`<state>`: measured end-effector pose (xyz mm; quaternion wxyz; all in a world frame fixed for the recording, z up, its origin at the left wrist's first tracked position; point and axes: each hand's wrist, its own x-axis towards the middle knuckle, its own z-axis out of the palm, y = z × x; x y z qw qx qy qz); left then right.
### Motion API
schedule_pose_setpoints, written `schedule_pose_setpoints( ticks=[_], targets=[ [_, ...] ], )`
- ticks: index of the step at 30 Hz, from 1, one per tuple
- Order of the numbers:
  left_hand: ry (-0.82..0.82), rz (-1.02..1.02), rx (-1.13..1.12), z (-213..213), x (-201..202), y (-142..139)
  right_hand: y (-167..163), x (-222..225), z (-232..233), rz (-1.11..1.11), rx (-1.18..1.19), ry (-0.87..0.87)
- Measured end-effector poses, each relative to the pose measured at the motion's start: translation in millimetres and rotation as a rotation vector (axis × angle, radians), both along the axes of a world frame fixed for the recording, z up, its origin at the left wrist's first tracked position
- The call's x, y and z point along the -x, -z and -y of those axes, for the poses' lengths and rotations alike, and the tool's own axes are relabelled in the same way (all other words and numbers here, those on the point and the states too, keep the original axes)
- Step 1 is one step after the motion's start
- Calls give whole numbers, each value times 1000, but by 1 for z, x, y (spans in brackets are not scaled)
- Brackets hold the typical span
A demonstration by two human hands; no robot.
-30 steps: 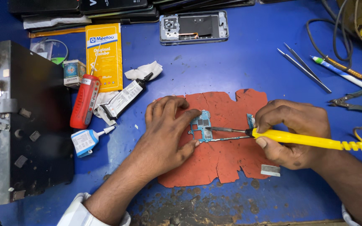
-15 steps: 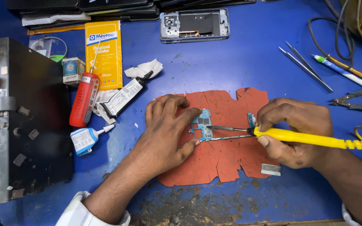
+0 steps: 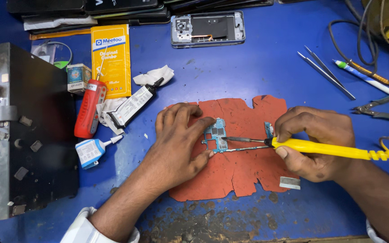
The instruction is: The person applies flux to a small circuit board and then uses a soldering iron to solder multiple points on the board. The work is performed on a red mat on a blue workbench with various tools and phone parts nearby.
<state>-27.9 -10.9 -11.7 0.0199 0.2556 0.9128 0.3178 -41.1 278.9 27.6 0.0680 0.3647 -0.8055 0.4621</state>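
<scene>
Blue and worn, the workbench top (image 3: 257, 67) is scuffed brown along its near edge. At the far left a black and grey metal box (image 3: 28, 130) is set, with small parts on its top. Just right of it a red cylindrical tube (image 3: 86, 109), a small white bottle with a blue label (image 3: 91, 150) and a black-and-white glue tube (image 3: 131, 105) are laid, the last on crumpled white cloth; a yellow flat packet (image 3: 110, 60) is seen behind them. At the back an opened phone housing with a grey frame (image 3: 208, 29) is placed.

In the middle a ragged red-orange rubber mat (image 3: 239, 171) is spread. On it a small blue-green circuit board (image 3: 216, 134) is pinned flat by the fingertips of the left hand (image 3: 176, 144), which is pressed down on the board's left edge rather than closed round it. From the right the board is met by the metal tip of a yellow-handled soldering iron (image 3: 329, 148), whose handle is firmly gripped in the closed right hand (image 3: 316, 141). Metal tweezers (image 3: 325, 72), a white pen (image 3: 365, 76) and dark-handled pliers (image 3: 381, 110) are left at the far right.
</scene>
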Motion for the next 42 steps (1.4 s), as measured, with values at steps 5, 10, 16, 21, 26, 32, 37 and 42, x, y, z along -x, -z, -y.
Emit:
schedule_pose_setpoints(
  ticks=[5, 10, 16, 21, 26, 32, 37, 42],
  targets=[
    [1, -5, -9, 0, 0, 0, 0, -1, 0, -2, -14, 6],
    [1, -11, -13, 0, 0, 0, 1, 0, 0, 23, -3, 11],
    [-1, -13, -15, 0, 0, 0, 1, 0, -1, 0, -8, 11],
    [0, 0, -16, 0, 0, -1, 2, -1, -1, 14, 0, 13],
    [2, -2, -17, 0, 0, -1, 3, -1, 0, 44, 3, 9],
    [1, 3, -13, 0, 0, -2, 2, 0, -3, 25, -7, 8],
    [6, -2, -2, 0, 0, -1, 2, 1, -4, 9, -9, 5],
    [10, 4, -2, 0, 0, 0, 3, 1, -5, 18, 4, 5]
  ],
)
